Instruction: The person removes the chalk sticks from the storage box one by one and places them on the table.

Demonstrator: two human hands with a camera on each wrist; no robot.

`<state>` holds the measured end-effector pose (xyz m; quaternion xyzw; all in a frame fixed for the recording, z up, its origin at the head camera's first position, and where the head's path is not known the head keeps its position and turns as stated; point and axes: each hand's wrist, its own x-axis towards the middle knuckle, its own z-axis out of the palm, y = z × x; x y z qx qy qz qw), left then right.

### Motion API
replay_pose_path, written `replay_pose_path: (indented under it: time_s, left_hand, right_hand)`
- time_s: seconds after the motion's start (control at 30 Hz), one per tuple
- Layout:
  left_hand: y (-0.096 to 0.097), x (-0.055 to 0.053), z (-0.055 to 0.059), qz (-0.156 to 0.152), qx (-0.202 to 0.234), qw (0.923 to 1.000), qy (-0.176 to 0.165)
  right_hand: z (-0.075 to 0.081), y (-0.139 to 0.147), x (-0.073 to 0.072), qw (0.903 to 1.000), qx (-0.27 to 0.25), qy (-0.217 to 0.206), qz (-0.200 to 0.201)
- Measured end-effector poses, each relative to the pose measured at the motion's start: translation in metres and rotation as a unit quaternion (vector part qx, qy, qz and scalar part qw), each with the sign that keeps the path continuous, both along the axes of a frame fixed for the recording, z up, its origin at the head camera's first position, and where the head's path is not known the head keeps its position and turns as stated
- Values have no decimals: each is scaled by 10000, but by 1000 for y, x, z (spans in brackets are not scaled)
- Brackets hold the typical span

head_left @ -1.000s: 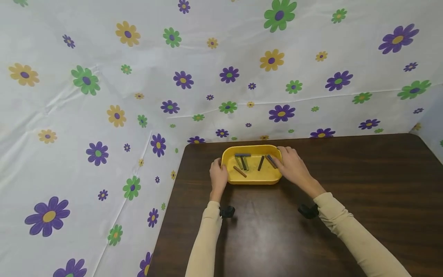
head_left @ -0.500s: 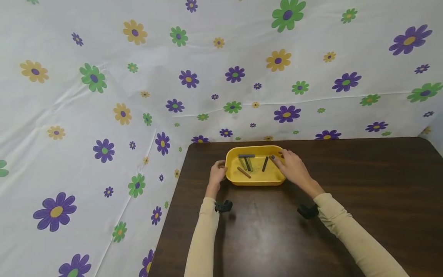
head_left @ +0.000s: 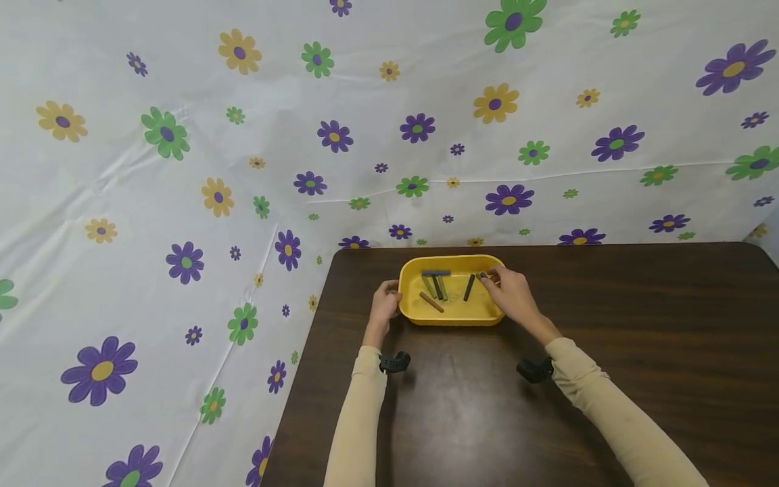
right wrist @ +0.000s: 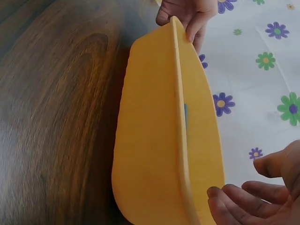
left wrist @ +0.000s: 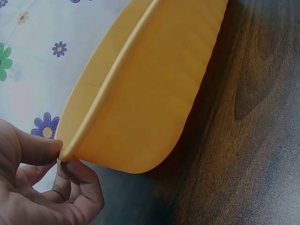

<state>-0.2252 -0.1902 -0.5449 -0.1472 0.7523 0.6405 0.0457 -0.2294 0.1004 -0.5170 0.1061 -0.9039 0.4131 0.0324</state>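
A yellow plastic tray [head_left: 453,322] stands near the far edge of the table. Several short crayon-like sticks lie in it: a brown stick [head_left: 431,302] at the front left, a grey-blue stick [head_left: 436,272] along the back, green and dark ones between. My left hand [head_left: 384,308] pinches the tray's left end, thumb and fingers at the rim in the left wrist view. At the right end is my right hand [head_left: 512,295], its fingers reaching over the rim beside a dark stick [head_left: 468,287]. In the right wrist view that hand's thumb and fingers are apart with nothing between them.
The dark wood-grain table [head_left: 584,311] extends widely to the right and toward me. A white flowered sheet [head_left: 274,122] hangs behind the table and along its left side. Black wrist bands [head_left: 395,362] show on both arms.
The whole head view has shifted slightly. My right hand's fingers have drawn back from the tray's right rim. My left thumb has moved from inside the tray to its rim.
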Motion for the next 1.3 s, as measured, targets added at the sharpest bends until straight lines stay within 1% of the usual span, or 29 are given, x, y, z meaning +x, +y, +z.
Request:
replay_pose_path:
  time_s: [0.13, 0.3, 0.6, 0.73, 0.93, 1.17, 1.3]
  left_hand:
    - [0, 2, 1, 50, -80, 10000, 5]
    - [2, 2, 2, 51, -137, 9999, -33]
    - [3, 2, 3, 50, -212, 9997, -80]
    - [3, 3, 4, 46, -252, 9996, -148]
    - [1, 4, 1, 62, -212, 9995, -212]
    - [0, 3, 0, 32, -115, 9997, -214]
    - [0, 3, 0, 32, -191, 9995, -231]
  right_hand:
    - [-4, -5, -4, 9989, -293, -338, -150]
    - [-12, -11, -8, 9966, -415, -676, -222]
    - [-23, -27, -18, 9952, -500, -828, -117]
    - [-28, -34, -21, 9950, -447, -879, -166]
    - [-35, -39, -24, 9958, -375, -799, -260]
    - [-41, -44, -30, 9953, -88, -908, -330]
    - [-43, -47, -34, 9947, 53, -956, -365]
